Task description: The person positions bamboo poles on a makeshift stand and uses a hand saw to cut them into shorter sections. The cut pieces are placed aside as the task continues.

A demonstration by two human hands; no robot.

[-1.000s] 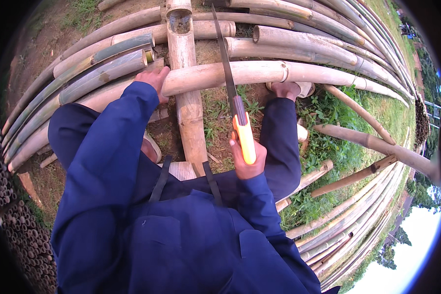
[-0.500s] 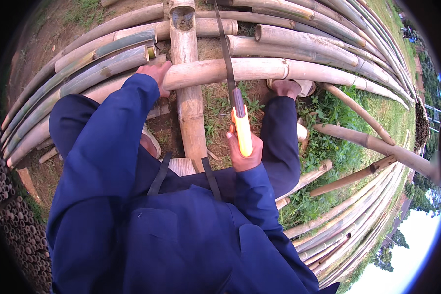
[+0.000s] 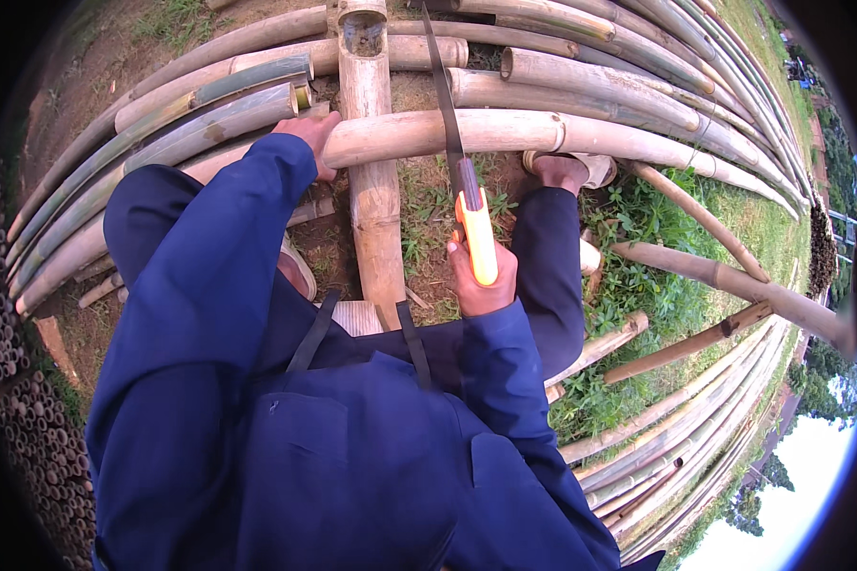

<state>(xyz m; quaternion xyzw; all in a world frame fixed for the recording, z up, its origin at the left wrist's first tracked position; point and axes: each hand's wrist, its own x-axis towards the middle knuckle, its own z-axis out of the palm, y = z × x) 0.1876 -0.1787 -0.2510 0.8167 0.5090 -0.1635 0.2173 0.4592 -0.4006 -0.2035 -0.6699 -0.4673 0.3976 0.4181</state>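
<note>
My right hand [image 3: 487, 297] grips the saw [image 3: 454, 143] across the pole [image 3: 552, 131], past the notched bamboo's [image 3: 376, 214] right edge; my left hand's [image 3: 307, 135] grip I cannot tell.

Your saw blade [image 3: 443, 90] looks like dull, dark metal; its handle [image 3: 482, 246] is smooth plastic. The bamboo pole [image 3: 514, 130] beneath the blade is woody and fairly smooth, the supporting log [image 3: 375, 214] duller and weathered. Your jacket [image 3: 352, 457] and trousers [image 3: 549, 276] are matt cloth, your straps [image 3: 311, 335] flat fabric.
</note>
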